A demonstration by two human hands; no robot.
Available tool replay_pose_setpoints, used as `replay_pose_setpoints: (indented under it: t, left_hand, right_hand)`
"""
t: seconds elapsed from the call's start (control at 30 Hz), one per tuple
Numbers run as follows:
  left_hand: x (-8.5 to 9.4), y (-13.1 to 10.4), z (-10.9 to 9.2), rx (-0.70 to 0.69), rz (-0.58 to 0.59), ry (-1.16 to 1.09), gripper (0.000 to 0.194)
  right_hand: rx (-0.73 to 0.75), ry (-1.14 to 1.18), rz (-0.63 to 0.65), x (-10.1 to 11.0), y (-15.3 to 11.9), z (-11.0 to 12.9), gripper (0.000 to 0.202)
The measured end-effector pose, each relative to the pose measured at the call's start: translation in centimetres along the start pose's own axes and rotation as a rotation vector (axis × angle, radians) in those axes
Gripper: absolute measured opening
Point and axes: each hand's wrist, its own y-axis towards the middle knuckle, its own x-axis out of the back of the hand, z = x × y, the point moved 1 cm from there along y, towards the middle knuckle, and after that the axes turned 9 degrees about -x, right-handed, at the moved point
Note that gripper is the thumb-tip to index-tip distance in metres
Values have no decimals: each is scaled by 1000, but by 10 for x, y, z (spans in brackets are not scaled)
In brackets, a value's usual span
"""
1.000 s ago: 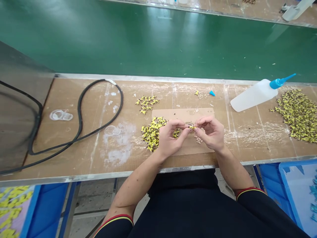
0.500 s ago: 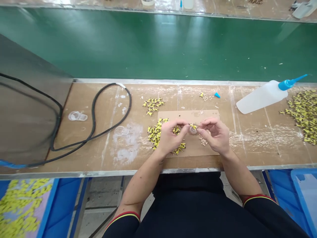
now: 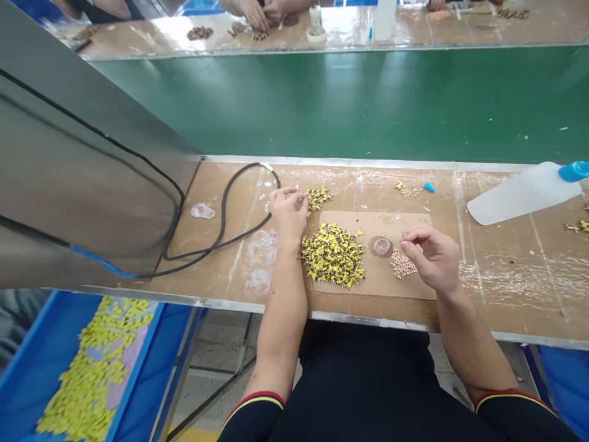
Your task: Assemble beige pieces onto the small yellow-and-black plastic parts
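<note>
My left hand point(image 3: 289, 212) is at the left edge of a small group of yellow-and-black pieces point(image 3: 318, 197), fingers bent and fingertips together. Anything between them is too small to make out. Over the right part of a cardboard sheet point(image 3: 331, 218), my right hand point(image 3: 435, 255) pinches thumb against forefinger; what it may hold does not show. Between the hands stands a small round clear dish point(image 3: 381, 247). A larger heap of yellow-and-black pieces point(image 3: 334, 255) lies left of it, and tiny pale pinkish pieces point(image 3: 402, 264) lie beside my right hand.
A white squeeze bottle point(image 3: 515, 193) with a blue top lies at the right. A black cable point(image 3: 223, 215) loops on the left beside a metal panel point(image 3: 92, 153). Beyond the green belt point(image 3: 322, 104), other people's hands point(image 3: 260, 13) work. A blue bin point(image 3: 151, 331) stands lower left.
My hands were together at the dish with a yellow piece; they have parted, the left to the small group, the right rightward. The view has shifted left and up.
</note>
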Motion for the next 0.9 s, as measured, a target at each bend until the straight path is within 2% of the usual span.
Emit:
replay_pose_setpoints:
  t: [0.13, 0.23, 0.27, 0.33, 0.37, 0.5, 0.57, 0.73, 0.9]
  left_hand:
    - [12, 1, 0, -38, 60, -23, 5]
    - [27, 1, -3, -27, 75, -74, 11]
    - [32, 1, -5, -31, 89, -96, 12]
    - [36, 0, -13, -68, 150, -143, 14]
    - [37, -1, -18, -96, 202, -170, 15]
    - [27, -8, -38, -221, 470, -265, 19]
    - [21, -11, -44, -259, 577, -281, 23]
    - [15, -14, -45, -293, 742, -293, 22]
    - [14, -13, -41, -297, 786, -319, 22]
  right_hand:
    - [-3, -3, -100, 12, 5, -6, 6]
    - [-35, -82, -180, 29, 11, -10, 15]
    - [-59, -138, -165, 35, 14, -12, 19]
    - [-137, -257, -102, 48, 18, -18, 25]
    - [-179, -321, -26, 53, 20, -21, 27]
    - [-309, -483, 413, 62, 23, -35, 23]
    - [-330, -507, 530, 60, 22, -41, 21]
    - [-351, -573, 640, 46, 22, -49, 10]
    - [-366, -604, 685, 41, 21, -48, 12]
